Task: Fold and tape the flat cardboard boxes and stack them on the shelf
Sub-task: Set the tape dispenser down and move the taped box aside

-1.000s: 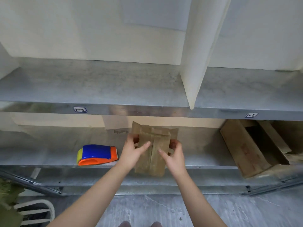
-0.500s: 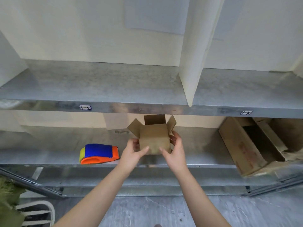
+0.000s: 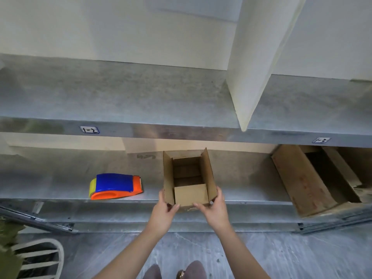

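A small brown cardboard box (image 3: 207, 174) is opened into a rectangular tube, its open end facing me, over the front edge of the lower metal shelf (image 3: 60, 190). One small near flap is folded up across the opening. My left hand (image 3: 164, 211) grips the box's lower left corner, thumb on the front. The lower right corner is held by my right hand (image 3: 214, 208), its fingers under the box. A blue, orange and yellow tape dispenser (image 3: 115, 186) lies on the lower shelf to the left of the box.
A larger open cardboard box (image 3: 306, 182) lies tilted on the lower shelf at the right. The upper shelf (image 3: 120, 93) has a white divider (image 3: 253, 67). A white chair (image 3: 40, 258) stands at the lower left on the grey floor.
The flat cardboard has been opened into a box shape and turned so its open end faces me. Both hands have slid down to its lower corners.
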A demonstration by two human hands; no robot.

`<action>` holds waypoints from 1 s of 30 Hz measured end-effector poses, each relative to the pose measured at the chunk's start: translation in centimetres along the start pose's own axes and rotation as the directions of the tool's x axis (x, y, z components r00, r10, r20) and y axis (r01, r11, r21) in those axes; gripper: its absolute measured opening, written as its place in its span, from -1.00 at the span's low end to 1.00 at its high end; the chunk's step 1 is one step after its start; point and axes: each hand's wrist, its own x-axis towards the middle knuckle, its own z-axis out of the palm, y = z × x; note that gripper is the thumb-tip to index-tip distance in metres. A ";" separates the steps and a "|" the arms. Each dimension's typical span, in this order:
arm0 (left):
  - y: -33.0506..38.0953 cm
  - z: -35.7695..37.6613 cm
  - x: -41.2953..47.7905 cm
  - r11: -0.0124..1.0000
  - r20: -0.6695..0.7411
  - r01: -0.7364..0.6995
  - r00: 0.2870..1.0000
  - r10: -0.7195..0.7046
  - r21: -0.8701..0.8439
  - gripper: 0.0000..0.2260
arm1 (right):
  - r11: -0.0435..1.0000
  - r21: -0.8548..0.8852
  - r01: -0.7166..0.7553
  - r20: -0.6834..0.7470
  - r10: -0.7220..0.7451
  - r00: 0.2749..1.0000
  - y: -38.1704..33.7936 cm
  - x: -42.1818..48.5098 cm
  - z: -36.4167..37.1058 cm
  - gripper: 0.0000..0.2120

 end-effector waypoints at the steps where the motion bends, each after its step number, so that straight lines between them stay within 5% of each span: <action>1: -0.5 0.4 0.2 0.999 -0.013 0.003 1.000 -0.002 0.047 -0.50 | 1.000 -0.009 -0.018 -0.005 0.018 1.000 0.2 0.2 0.1 -0.08; 5: -1.2 0.7 1.2 0.987 -0.056 -0.014 0.998 0.023 0.159 -0.57 | 1.000 -0.001 0.022 0.029 -0.022 0.999 0.9 1.1 -0.1 -0.13; 9: -1.9 -1.6 1.9 0.990 0.181 -0.099 0.980 0.080 0.096 -0.39 | 1.000 -0.013 -0.025 0.084 0.026 0.996 1.6 1.7 0.2 -0.23; 12: -2.9 -4.3 2.3 0.821 0.179 -0.224 0.972 0.150 0.526 -0.21 | 0.994 -0.100 -0.036 0.058 0.042 0.997 1.2 1.8 1.0 -0.23; 15: -3.0 -6.9 3.0 0.595 0.193 -0.303 0.951 0.242 0.745 -0.19 | 0.996 -0.074 -0.048 0.049 0.051 0.997 1.0 1.5 1.1 -0.22; 21: -1.1 -8.1 4.0 0.335 0.279 -0.391 0.899 0.337 0.857 -0.22 | 0.997 0.064 -0.052 0.001 0.052 0.999 1.7 -0.8 0.7 -0.29; 30: 2.4 -3.4 4.2 0.280 0.309 -0.431 0.868 0.389 0.858 -0.23 | 0.980 0.199 -0.017 -0.081 0.034 0.996 2.2 -1.7 -7.5 -0.34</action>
